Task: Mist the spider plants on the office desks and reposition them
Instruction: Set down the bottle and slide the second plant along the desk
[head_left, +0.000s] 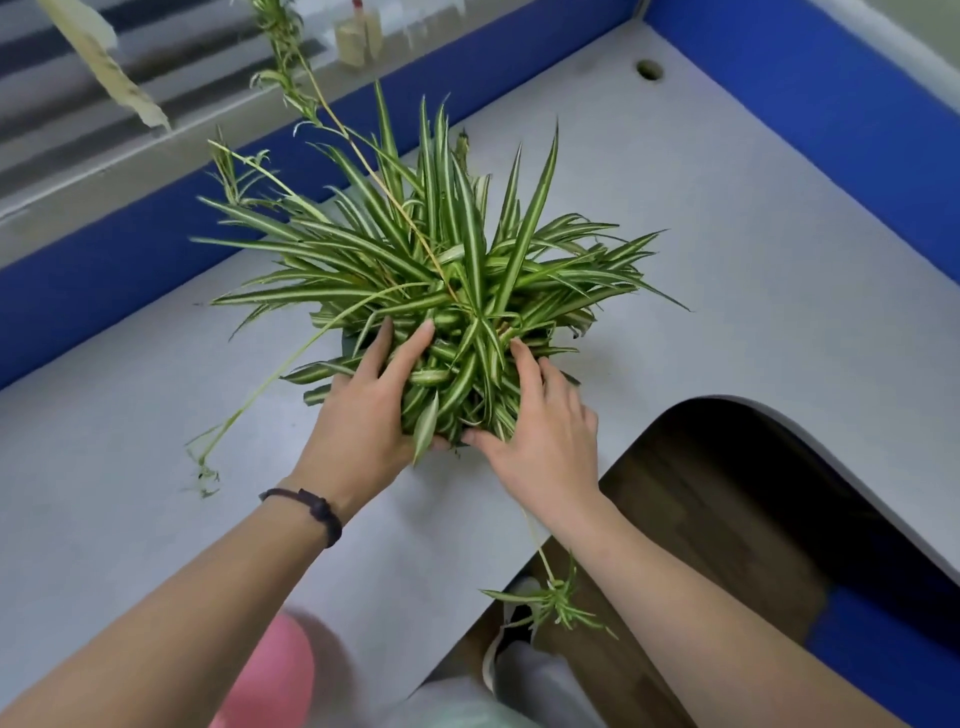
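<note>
A bushy spider plant (457, 270) with green, white-striped leaves stands on the grey desk (727, 249). Its pot is almost wholly hidden under the leaves. My left hand (363, 410) grips the plant's left side, fingers spread into the foliage, with a dark bracelet on the wrist. On the plant's right side my right hand (540, 441) curls around it, thumb tucked under the front leaves. Long runners trail from the plant: one over the desk at left (228, 426), one with a plantlet hanging off the desk edge (556, 603), and one rising toward the back (291, 67).
Blue partition walls (810, 62) run along the back and right of the desk. A cable hole (649, 69) sits near the far corner. The desk has a curved cut-out at the right front (727, 467), with wooden floor below. A pink object (270, 680) lies at the near edge.
</note>
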